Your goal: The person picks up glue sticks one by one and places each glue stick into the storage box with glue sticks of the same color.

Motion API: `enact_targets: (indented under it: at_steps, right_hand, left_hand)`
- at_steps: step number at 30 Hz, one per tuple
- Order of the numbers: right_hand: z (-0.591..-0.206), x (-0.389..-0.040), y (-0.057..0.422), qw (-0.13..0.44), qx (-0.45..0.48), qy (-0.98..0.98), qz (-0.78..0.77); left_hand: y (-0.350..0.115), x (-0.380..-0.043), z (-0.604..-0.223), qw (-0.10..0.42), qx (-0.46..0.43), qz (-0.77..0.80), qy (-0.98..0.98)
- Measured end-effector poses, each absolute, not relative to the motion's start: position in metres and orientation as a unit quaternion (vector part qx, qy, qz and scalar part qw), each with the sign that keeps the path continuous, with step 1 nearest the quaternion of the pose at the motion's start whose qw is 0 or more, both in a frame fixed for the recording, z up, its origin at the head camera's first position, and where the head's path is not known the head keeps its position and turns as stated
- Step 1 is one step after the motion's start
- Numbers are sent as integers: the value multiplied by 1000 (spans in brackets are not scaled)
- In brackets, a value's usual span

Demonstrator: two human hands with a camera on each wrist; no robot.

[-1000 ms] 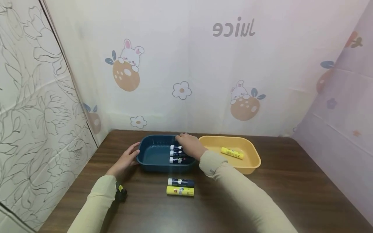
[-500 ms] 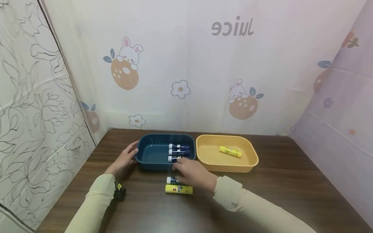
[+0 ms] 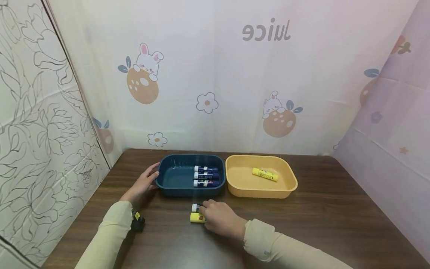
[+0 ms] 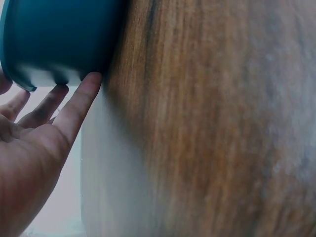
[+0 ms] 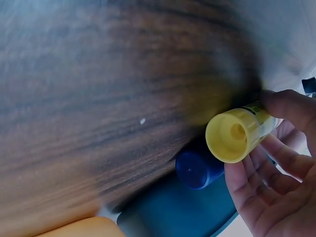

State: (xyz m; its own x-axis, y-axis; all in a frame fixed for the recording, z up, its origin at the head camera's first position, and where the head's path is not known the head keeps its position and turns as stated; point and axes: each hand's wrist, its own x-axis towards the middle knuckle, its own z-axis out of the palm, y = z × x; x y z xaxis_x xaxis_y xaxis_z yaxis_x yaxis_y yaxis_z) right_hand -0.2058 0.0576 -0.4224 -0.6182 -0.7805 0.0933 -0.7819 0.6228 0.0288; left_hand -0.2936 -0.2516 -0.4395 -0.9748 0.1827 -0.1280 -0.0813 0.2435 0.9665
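A navy basin point(image 3: 178, 191) stands at the back of the table, three navy glue sticks point(image 3: 206, 176) lying side by side in its right half. My left hand point(image 3: 142, 184) touches the basin's left end; in the left wrist view its extended fingertips point(image 4: 90, 81) meet the outer wall. In front of the basin, my right hand point(image 3: 221, 218) pinches a yellow glue stick point(image 5: 232, 134) between thumb and fingers, covering most of it in the head view. Right behind that one is another navy glue stick point(image 5: 197, 169), partly covered by the same hand.
To the right of the navy basin, close beside it, stands a yellow basin point(image 3: 260, 193) with one yellow glue stick point(image 3: 265, 174) inside. A small black device point(image 3: 138, 221) is at my left wrist. Patterned curtains point(image 3: 181, 74) hang behind the brown wooden table point(image 3: 319, 209).
My right hand has come out of the navy basin, leaving three navy glue sticks there, and moved toward me to the yellow glue stick on the table. My left hand stays at the basin.
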Motion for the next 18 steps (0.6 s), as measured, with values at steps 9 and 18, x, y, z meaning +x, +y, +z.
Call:
enact_targets:
  at_steps: [9, 18]
  right_hand:
    - [-426, -201, 57, 83, 448, -890, 1]
    - [-426, -200, 60, 124, 459, -880, -2]
  left_hand:
    - [-252, -293, -440, 101, 35, 605, 789]
    - [-251, -292, -439, 102, 44, 609, 786]
